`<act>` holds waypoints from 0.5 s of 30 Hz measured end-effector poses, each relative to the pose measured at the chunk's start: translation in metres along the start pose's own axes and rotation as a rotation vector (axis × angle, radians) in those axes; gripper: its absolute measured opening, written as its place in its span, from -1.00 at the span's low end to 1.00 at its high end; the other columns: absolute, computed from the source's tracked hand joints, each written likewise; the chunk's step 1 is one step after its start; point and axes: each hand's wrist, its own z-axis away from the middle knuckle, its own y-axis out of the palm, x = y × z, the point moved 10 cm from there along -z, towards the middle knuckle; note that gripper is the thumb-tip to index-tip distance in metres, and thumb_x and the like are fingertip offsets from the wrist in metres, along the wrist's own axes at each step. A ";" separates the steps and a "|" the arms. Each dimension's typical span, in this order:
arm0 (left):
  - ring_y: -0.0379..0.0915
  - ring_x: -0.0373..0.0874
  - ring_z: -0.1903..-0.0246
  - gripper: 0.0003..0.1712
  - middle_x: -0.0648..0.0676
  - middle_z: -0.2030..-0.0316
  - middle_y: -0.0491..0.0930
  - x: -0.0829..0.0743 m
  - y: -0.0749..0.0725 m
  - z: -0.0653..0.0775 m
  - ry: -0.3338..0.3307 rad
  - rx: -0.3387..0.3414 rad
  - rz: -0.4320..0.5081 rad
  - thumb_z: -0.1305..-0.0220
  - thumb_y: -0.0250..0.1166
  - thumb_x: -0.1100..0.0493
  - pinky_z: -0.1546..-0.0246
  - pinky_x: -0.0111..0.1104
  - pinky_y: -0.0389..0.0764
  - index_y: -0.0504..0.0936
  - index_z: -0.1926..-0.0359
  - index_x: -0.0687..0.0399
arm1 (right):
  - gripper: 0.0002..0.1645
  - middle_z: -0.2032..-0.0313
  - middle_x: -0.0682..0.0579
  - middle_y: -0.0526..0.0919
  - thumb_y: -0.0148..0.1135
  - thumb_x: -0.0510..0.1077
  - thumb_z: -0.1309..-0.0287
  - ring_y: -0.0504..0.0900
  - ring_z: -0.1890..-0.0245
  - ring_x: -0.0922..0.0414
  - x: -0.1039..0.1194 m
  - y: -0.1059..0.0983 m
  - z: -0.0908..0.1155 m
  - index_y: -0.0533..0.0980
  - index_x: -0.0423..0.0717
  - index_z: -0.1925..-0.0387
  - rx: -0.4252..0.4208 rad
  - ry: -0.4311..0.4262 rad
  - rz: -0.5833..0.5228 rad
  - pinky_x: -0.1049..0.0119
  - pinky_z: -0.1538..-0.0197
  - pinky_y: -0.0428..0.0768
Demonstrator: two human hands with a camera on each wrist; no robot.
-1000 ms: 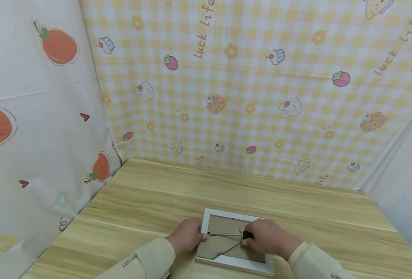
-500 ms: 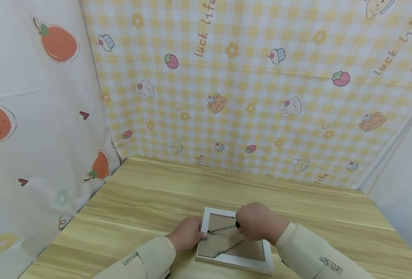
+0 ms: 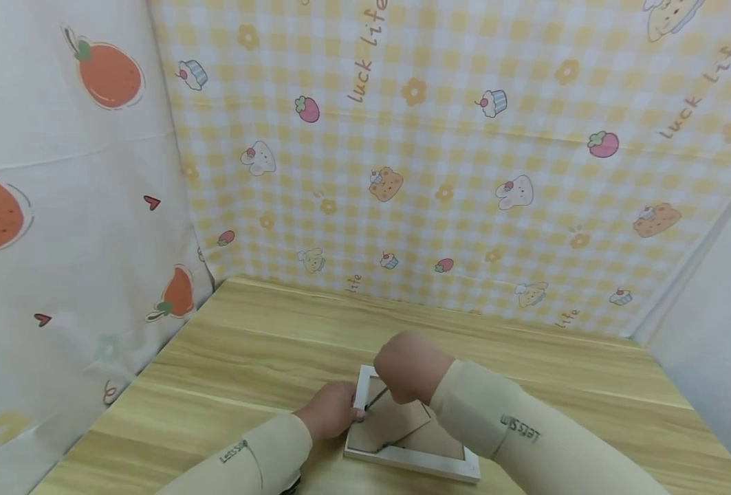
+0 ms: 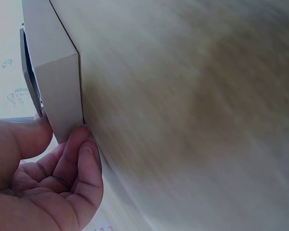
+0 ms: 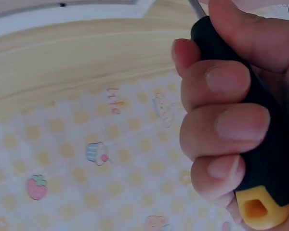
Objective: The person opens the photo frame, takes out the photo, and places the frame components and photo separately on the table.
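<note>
A pale picture frame (image 3: 412,465) is laid back-up on the wood-grain surface (image 3: 266,330), low in the head view, with a brown backing board (image 3: 442,440) set inside its rim and a brown flap (image 3: 396,421) with a dark edge slanted across it. The frame's left side is gripped by the left hand (image 3: 329,411), thumb on the upper side and fingers curled against the edge, as is shown in the left wrist view. A screwdriver (image 5: 274,149) is clasped by the right hand (image 3: 410,368), its dark handle wrapped by the fingers and its yellow end left exposed beyond them. The hands are apart from each other. The metal shaft (image 3: 377,399) is slanted down toward the inner left edge of the frame, just beside the left thumb; whether anything is caught under its tip cannot be told. From this, the step in hand is judged to be levering at that inner edge with the screwdriver. For the next move, the frame is best pinned firmly by the left hand, the tip seated well, and the handle tilted with measured force. Since a slip could be carried into the left thumb, a hold farther off seems called for.
</note>
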 end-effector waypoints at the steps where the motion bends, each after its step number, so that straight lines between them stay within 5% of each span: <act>1: 0.28 -0.23 0.56 -0.76 -0.04 0.60 0.43 -0.001 0.000 0.000 0.003 0.006 0.009 -0.15 0.37 0.24 0.51 -0.36 0.39 0.47 0.52 0.19 | -0.49 0.74 0.18 0.09 0.29 -0.26 0.05 0.05 0.68 0.24 0.002 -0.001 -0.003 0.17 0.05 0.81 -0.002 -0.005 0.012 0.40 0.59 0.07; 6: 0.32 -0.23 0.54 -0.82 -0.02 0.58 0.50 -0.003 0.000 0.000 0.011 0.019 0.061 -0.14 0.36 0.29 0.48 -0.36 0.42 0.51 0.49 0.20 | -0.47 0.75 0.17 0.06 0.28 -0.19 0.01 0.02 0.69 0.24 0.013 -0.008 -0.018 0.13 0.07 0.81 -0.002 -0.036 0.124 0.39 0.62 0.06; 15: 0.18 -0.24 0.62 -0.72 -0.06 0.63 0.29 -0.001 0.001 0.001 0.031 0.017 0.074 -0.16 0.35 0.29 0.61 -0.41 0.25 0.38 0.52 0.15 | -0.53 0.78 0.19 0.15 0.18 -0.05 -0.22 0.11 0.71 0.26 0.036 -0.021 -0.032 0.32 0.08 0.78 0.069 -0.057 0.343 0.43 0.57 0.31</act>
